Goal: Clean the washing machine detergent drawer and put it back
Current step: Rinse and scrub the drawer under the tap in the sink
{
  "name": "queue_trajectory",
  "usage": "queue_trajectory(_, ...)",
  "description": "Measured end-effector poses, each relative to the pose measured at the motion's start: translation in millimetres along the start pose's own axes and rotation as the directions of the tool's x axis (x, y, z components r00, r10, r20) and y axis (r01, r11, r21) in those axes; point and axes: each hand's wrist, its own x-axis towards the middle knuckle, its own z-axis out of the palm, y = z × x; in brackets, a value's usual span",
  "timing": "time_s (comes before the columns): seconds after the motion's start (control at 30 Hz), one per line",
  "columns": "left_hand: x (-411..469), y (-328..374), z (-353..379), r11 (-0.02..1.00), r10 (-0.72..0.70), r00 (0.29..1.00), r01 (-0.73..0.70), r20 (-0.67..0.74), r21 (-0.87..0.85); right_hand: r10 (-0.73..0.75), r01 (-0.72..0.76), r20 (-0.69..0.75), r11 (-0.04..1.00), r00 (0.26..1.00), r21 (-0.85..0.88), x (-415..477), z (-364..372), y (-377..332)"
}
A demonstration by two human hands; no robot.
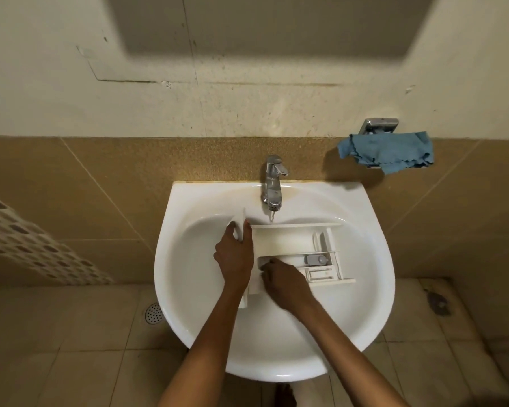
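Detergent drawer [279, 242] lies crosswise in the bowl of the white washbasin [365, 230], its front panel [241, 227] to the left and its open compartments facing up, just near of the chrome faucet [272, 183]. The left hand [235, 257] wraps round that front panel, thumb on one face and fingers on the other, steadying the piece. The right hand [282, 282] reaches into the near-left compartment with bent fingers; whether they pinch a cloth or brush or merely rub the plastic cannot be told.

The step looks like scrubbing residue from the compartments. It would go best with the panel held firm so the drawer does not skate on the glossy ceramic, working fingertips into the corners and along the thin dividing walls, then turning each pocket under the spout. The small grey siphon cap [316, 259] to the right likely traps softener film and deserves care.

The drawer is matte white moulded plastic, boxy, with slim ribs. A crumpled blue cloth [388, 151] hangs on the far-right wall.
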Motion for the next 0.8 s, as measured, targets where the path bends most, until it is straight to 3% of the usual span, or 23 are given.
queue_trajectory(0.13,0,0,1,1.000,-0.002,1.000,0.002,0.006,0.012,0.286,-0.288,-0.042,0.954,0.957,-0.084,6,-17,26)
queue_trajectory(0.2,1,-2,2,1.000,-0.003,1.000,0.003,0.007,0.018,0.258,-0.261,-0.043,0.961,0.965,-0.088,8,-16,15)
queue_trajectory(0.33,1,-2,1,1.000,-0.012,1.000,0.012,0.011,0.006,0.007,-0.007,-0.010,1.000,1.000,0.024,4,5,-3)
queue_trajectory(0.47,0,0,0,0.999,-0.050,0.999,0.049,0.012,0.009,0.261,-0.264,-0.070,0.964,0.963,-0.036,10,-14,25)
queue_trajectory(0.53,1,0,1,0.995,-0.097,0.995,0.097,0.003,-0.003,0.231,-0.234,-0.047,0.970,0.972,-0.061,11,-13,18)
queue_trajectory(0.67,2,0,3,0.990,-0.138,0.990,0.137,-0.005,-0.009,-0.028,0.027,0.007,0.995,1.000,0.098,7,4,11)
queue_trajectory(0.73,3,0,3,0.990,-0.143,0.990,0.143,-0.002,0.011,0.049,-0.047,-0.029,0.995,0.998,0.089,9,0,26)
queue_trajectory(0.8,4,-1,3,0.990,-0.139,0.990,0.139,-0.006,0.026,0.212,-0.212,-0.059,0.977,0.976,0.006,11,-5,37)
